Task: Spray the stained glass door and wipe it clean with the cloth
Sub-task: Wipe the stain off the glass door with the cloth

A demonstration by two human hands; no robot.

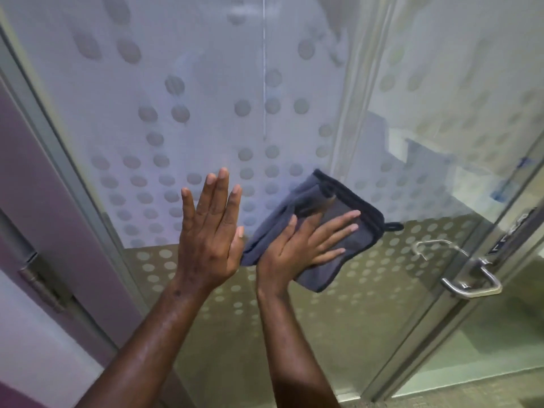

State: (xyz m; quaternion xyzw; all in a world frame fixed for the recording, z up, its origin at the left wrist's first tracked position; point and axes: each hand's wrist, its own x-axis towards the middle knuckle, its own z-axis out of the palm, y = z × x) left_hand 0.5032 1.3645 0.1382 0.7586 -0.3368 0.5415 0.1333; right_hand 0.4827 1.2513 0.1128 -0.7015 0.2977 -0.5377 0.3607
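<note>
The glass door (206, 113) fills the view, frosted with a pattern of round dots. A folded grey cloth (332, 219) with a dark stitched edge and a small loop lies flat against the glass at mid-height. My right hand (306, 242) presses it to the glass with straight, spread fingers. My left hand (210, 231) is flat on the glass just left of the cloth, fingers straight and pointing up. A thin line of liquid (264, 83) runs down the glass above the hands. No spray bottle is in view.
A metal lever handle (471, 281) sits on the door's right edge, with a second one seen through the glass. A grey metal frame (59, 160) and hinge (41, 287) border the left, beside a purple wall. Another glass panel stands at the right.
</note>
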